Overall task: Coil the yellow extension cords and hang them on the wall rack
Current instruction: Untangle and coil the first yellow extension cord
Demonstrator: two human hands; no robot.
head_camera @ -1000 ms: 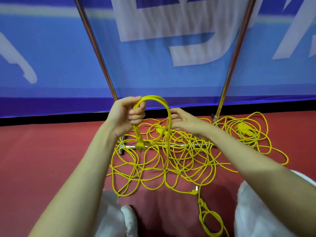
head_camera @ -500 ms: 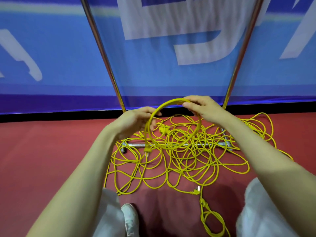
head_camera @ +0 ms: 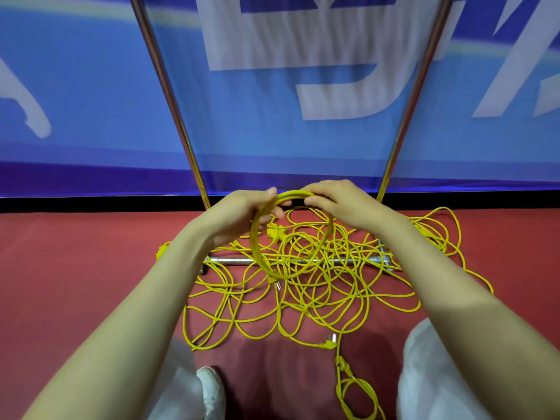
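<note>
From the head camera we look down along two bare forearms to a small coil (head_camera: 255, 237) of yellow cord held up in front of us. It is a few turns lying close together in a rough ring. The left hand (head_camera: 242, 216) grips the coil's upper left side with its fingers curled round the strands. The right hand (head_camera: 342, 204) is just beside it on the top of the ring, with the thumb and fingertips pinching the cord. Both hands are closed on the same coil and nearly touch. A plug (head_camera: 275, 283) hangs at the ring's lowest point.

Below and behind the coil, the loose cords (head_camera: 303, 310) lie in a wide tangle of overlapping loops on the red floor (head_camera: 60, 268). They reach from under the left forearm to well past the right one. We make out a second plug (head_camera: 330, 341) at the near edge of the tangle. A thin run of cord leads from it to a small bunch of loops (head_camera: 357, 395) between the knees.

The rack (head_camera: 169, 95) stands right behind the tangle. Its two shiny metal poles rise apart towards the top of the frame, and its low cross bar lies on the floor under the cords. We see no cord on the poles. A blue banner (head_camera: 91, 86) with blurred white lettering fills the background. At the bottom edge are white trouser legs (head_camera: 430, 374) and one white shoe (head_camera: 210, 386).
</note>
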